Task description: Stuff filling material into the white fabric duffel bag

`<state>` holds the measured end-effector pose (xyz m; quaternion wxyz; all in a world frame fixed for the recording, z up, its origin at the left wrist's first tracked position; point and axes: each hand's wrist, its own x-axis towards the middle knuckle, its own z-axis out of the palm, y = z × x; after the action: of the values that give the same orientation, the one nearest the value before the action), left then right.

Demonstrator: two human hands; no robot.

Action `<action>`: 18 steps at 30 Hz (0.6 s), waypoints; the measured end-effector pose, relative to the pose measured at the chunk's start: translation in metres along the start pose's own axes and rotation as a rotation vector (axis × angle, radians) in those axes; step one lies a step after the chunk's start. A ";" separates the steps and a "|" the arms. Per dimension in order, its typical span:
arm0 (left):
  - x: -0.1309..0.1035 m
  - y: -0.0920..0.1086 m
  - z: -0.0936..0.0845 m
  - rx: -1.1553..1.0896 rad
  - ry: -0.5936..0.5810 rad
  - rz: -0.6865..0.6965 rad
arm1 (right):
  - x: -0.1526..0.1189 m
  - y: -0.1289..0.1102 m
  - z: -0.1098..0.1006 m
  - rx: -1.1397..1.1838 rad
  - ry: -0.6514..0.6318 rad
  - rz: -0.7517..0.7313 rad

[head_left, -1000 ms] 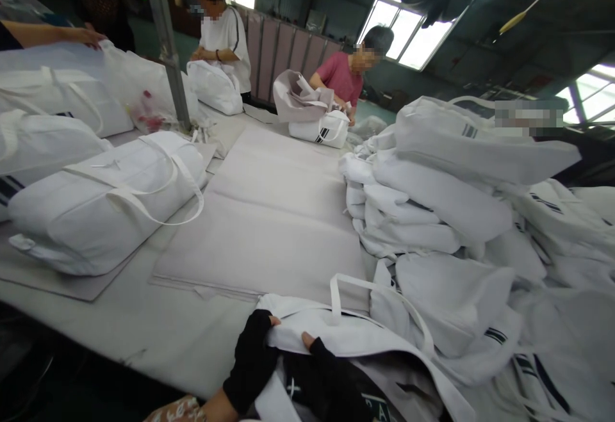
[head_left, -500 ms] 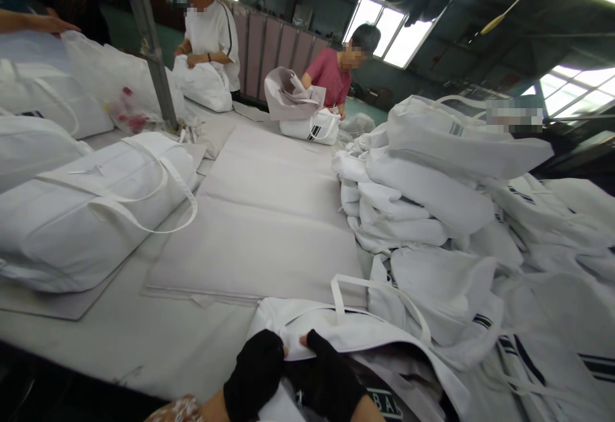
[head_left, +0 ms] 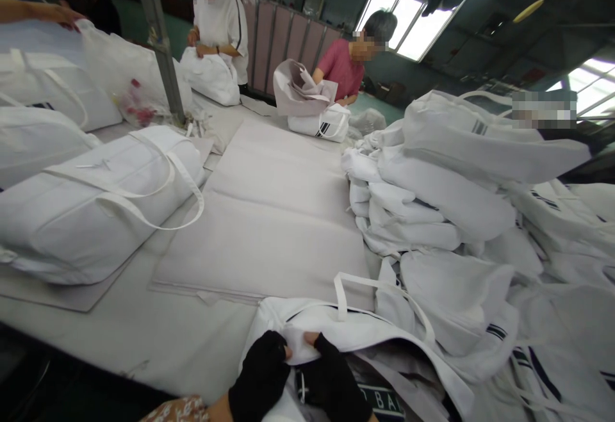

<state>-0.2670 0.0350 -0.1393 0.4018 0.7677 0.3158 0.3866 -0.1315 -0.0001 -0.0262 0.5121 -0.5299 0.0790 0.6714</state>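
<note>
two black fingerless gloves cover my hands; my left hand and my right hand sit side by side at the near table edge, both pinching the rim of one white fabric tote bag that lies flat in front of me, its loop handle standing up; one flat stack of pale grey sheets lies just beyond it on the white table; one heap of white bags with dark stripes rises to my right; one stuffed white bag rests to my left; two people work at the far end, each over one bag.
</note>
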 end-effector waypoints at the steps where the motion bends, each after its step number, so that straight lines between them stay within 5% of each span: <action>1: 0.000 0.002 -0.002 -0.020 0.020 0.001 | -0.005 -0.003 0.005 0.018 0.005 0.048; 5: 0.002 0.006 -0.011 -0.130 -0.021 -0.094 | -0.014 -0.008 0.024 0.079 0.003 0.024; 10: 0.011 -0.012 -0.007 -0.048 -0.006 -0.486 | -0.002 -0.004 0.027 0.159 -0.019 -0.065; 13: 0.008 -0.027 0.004 -0.069 -0.111 -0.474 | 0.006 -0.004 0.016 0.203 -0.062 0.044; 18: -0.009 -0.036 0.022 -0.074 -0.092 -0.438 | 0.016 -0.002 0.003 0.216 -0.087 0.093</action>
<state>-0.2592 0.0368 -0.1822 0.5182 0.6821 0.4420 0.2661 -0.1306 0.0127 -0.0368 0.5375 -0.4378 0.1533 0.7042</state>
